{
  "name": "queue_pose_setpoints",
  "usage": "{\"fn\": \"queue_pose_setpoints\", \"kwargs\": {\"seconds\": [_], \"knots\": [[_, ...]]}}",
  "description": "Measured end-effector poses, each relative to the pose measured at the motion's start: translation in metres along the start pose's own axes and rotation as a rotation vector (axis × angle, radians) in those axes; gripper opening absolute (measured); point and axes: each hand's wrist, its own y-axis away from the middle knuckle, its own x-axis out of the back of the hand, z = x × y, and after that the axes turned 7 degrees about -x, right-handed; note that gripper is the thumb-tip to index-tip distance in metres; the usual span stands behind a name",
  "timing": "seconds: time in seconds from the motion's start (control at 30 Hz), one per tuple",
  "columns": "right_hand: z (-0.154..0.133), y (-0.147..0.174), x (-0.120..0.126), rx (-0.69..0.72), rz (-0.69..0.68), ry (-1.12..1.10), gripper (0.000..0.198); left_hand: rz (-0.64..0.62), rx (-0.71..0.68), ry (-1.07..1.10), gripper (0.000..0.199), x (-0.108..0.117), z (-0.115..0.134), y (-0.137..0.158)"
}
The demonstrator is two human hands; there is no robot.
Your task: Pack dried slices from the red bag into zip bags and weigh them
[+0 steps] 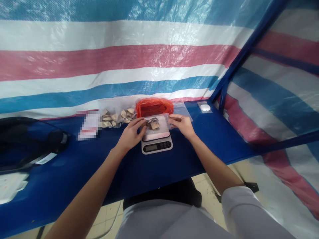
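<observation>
- We find the clear plastic bag (162, 122) lying on the weighing plate of the white digital scale (157, 147), with brownish pieces (155, 126) visible inside it.
- Right hand (182, 125): the fingers are pinched together on the right edge of the bag.
- Left hand (133, 133): the fingers lie at the bag's left end, thumb and forefinger slightly parted; we cannot tell whether they grip or merely press.
- We note room to move on the blue table (214, 132), between the scale and the near edge, and rightward as far as the blue metal frame (221, 98).
- Behind the scale, room is tight: the orange-red plastic bag (155, 103) stands just beyond it, and the striped tarpaulin (112, 61) closes off the back edge.
- Left of the orange-red bag, we record filled clear bags (109, 119) near the left hand.
- A white rounded case (205, 108) sits near the far right corner.
- The left hand hides part of the bag's left side; the scale's display is unreadable to us.
- A black strapped item (57, 139) and a white object (11, 186) are cut off at left; pixelation masks a label beside the filled bags.
</observation>
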Motion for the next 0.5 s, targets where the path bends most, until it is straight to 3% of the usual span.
{"fn": "queue_pose_setpoints", "kwargs": {"seconds": [0.3, 0.5], "knots": [[-0.008, 0.005, 0.001, -0.091, -0.102, -0.059, 0.040, -0.003, 0.016, -0.003, 0.043, 0.000, 0.004, 0.000], [-0.026, 0.003, 0.000, 0.052, -0.194, 0.051, 0.032, 0.017, 0.024, -0.009, 0.042, 0.004, 0.005, -0.008]]}}
